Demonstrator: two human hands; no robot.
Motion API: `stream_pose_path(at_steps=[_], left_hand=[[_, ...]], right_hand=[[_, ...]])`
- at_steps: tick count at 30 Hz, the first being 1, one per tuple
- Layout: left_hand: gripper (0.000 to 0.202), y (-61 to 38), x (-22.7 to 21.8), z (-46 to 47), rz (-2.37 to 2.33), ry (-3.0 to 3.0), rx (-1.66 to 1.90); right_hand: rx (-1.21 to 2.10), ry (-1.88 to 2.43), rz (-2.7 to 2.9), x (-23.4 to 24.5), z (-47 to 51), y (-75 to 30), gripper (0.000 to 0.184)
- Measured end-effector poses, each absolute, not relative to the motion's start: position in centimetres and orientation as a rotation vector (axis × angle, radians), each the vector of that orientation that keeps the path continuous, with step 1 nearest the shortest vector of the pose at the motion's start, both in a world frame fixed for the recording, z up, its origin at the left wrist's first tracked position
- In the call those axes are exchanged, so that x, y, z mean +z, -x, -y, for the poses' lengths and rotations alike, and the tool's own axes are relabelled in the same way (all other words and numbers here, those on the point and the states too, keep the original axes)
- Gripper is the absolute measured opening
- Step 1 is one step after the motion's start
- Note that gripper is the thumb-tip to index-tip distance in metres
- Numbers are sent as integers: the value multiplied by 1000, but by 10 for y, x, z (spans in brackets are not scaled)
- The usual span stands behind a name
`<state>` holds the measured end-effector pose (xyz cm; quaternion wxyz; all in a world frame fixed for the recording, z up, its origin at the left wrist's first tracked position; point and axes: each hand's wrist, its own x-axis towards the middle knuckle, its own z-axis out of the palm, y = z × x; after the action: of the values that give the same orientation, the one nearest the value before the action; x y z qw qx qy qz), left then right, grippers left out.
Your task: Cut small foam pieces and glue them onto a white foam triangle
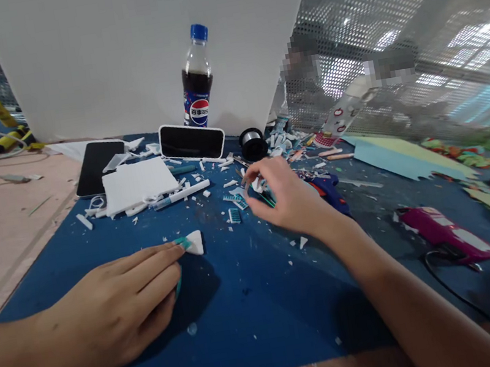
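My left hand lies on the blue mat, its fingers together and their tips pinching a small white foam triangle with a teal edge. My right hand hovers farther back over the scraps, fingers curled around a small white piece and what looks like a thin green tool. White foam bits are scattered between the two hands.
A white foam sheet, a white pen, two phones, a Pepsi bottle and a wire spool stand at the back. A blue glue gun, a magenta packet and coloured paper lie right. A white board rises behind.
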<state>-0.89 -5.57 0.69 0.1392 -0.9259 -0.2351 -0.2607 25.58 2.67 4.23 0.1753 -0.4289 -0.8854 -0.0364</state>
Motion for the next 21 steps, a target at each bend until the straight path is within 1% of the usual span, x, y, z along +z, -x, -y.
stream_pose_path(at_steps=[2, 6, 8, 10, 16, 19, 21], left_hand=[[29, 9, 7, 56, 690, 2682, -753], [29, 8, 5, 57, 718, 2697, -751], [28, 8, 6, 57, 720, 2693, -752], [28, 8, 6, 57, 710, 2689, -750], [26, 8, 6, 54, 694, 2646, -764], [24, 8, 5, 55, 699, 2647, -753], [24, 8, 4, 56, 704, 2647, -749]], right_hand=[[-131, 1256, 2607, 37, -25, -249, 16], [-349, 1372, 2740, 27, -22, -235, 41], [-374, 1444, 2804, 24, -22, -232, 47], [-364, 1485, 2851, 23, -21, -230, 47], [-267, 1433, 2881, 27, -20, -233, 38], [-201, 1476, 2757, 31, -24, -240, 39], [-153, 1504, 2590, 34, -26, -246, 35]])
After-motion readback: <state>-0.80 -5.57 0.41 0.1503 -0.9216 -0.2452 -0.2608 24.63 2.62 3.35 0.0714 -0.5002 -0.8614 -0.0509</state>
